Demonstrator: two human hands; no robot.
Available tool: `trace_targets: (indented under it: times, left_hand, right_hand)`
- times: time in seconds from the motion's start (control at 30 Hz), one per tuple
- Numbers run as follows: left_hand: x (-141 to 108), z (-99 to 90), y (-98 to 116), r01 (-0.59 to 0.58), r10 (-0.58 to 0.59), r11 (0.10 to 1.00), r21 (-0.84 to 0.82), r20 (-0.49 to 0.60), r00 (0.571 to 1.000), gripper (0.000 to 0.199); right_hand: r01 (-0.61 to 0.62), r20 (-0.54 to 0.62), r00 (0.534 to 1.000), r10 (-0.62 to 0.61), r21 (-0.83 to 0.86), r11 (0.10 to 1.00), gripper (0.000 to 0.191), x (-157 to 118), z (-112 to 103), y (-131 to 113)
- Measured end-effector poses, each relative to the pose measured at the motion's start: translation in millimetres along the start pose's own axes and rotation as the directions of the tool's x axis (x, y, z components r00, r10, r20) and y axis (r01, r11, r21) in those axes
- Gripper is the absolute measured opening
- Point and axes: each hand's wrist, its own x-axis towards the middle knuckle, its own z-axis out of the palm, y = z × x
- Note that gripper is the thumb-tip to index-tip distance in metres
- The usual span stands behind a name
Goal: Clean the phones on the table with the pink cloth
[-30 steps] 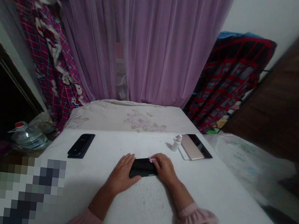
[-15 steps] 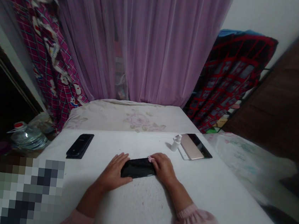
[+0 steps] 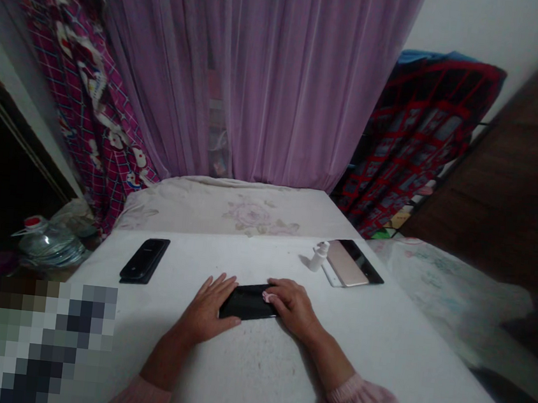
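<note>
White tabletop holds a black phone at center, between both hands. Left hand lies open against one end; right hand rests flat over the other. It looks rigid, glossy, likely slippery; grip its long edges.

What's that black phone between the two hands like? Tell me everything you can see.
The black smartphone lies flat and sideways on a white surface, its glossy dark face up and unlit. The left hand touches its left end; the right hand covers its right end, where a small pink piece shows.
</note>
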Motion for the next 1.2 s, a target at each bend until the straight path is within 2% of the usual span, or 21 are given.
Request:
trace_targets:
  times: [0.3, 0.57, 0.67, 0.9, 1.1, 1.2]
  left_hand:
    - [-1, -2.3, 5, 0.014, -0.014, 0.999, 0.029, 0.009, 1.0, 0.07]
    - [-1, -3.2, 11, 0.051, -0.051, 0.998, 0.021, -0.003, 0.999, 0.068]
    - [-1, -3.2, 10, 0.033, -0.033, 0.999, 0.007, -0.009, 0.999, 0.068]
    - [1, -6.6, 12, 0.055, -0.056, 0.998, 0.022, 0.042, 0.998, 0.069]
    - [0, -5.4, 11, 0.034, -0.034, 0.999, 0.005, 0.004, 0.999, 0.068]
    - [0, -4.5, 11, 0.037, -0.037, 0.999, 0.01, -0.004, 0.999, 0.068]
  right_hand:
    - [-0.112, -0.012, 0.994, 0.112, -0.09, 0.99, 0.022, 23, 11, -5]
    - [0.037, 0.033, 0.999, -0.038, 0.014, 0.999, 0.022, -3, 1, -2]
    - [0.05, 0.047, 0.998, -0.05, 0.013, 0.999, 0.022, -9, -2, -3]
    - [-0.066, -0.026, 0.998, 0.065, -0.04, 0.997, 0.019, 7, 7, -9]
    - [-0.172, -0.071, 0.984, 0.163, -0.149, 0.974, 0.02, 22, 17, -13]
    - [-0.173, -0.083, 0.983, 0.162, -0.148, 0.974, 0.02, 21, 19, -13]
